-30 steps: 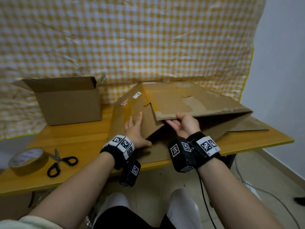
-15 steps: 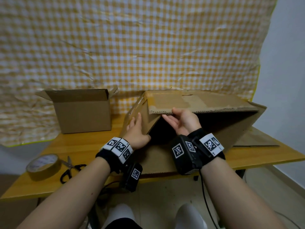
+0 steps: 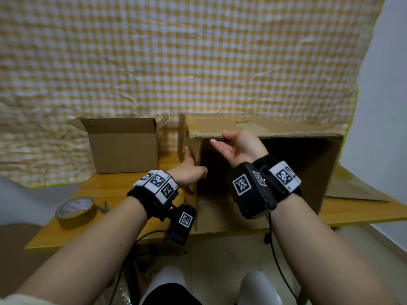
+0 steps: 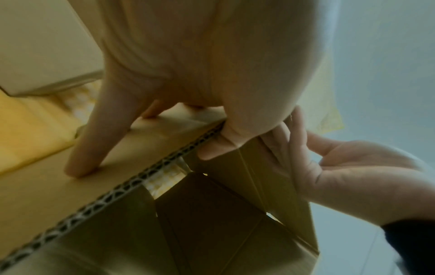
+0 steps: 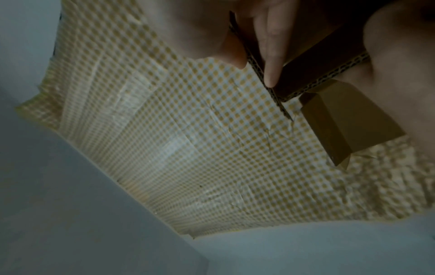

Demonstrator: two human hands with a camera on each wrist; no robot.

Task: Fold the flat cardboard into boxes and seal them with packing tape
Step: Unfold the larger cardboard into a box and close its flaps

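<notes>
A large brown cardboard box [image 3: 286,127] lies on its side on the wooden table [image 3: 114,188], its dark open end facing me. My left hand [image 3: 189,170] pinches the box's left wall at its front edge. In the left wrist view the thumb lies inside the corrugated edge [image 4: 141,178] and the fingers [image 4: 94,148] press on the outer face. My right hand [image 3: 240,148] pinches the front edge of the top panel, thumb above and fingers below. The right wrist view shows a finger [image 5: 270,46] lying along that edge. A roll of brown packing tape [image 3: 74,211] lies at the table's left front.
A smaller box [image 3: 123,148] with its top flaps open stands at the back left. Scissors [image 3: 104,208] peek out just right of the tape. A flat cardboard sheet [image 3: 352,188] lies on the table behind the big box's right wall. A yellow checked cloth [image 3: 198,62] hangs behind.
The big box has gone from a slanted, half-flat shape to a squared one, its top panel lifted level. Both hands rose with it, the left moving onto the left wall's edge.
</notes>
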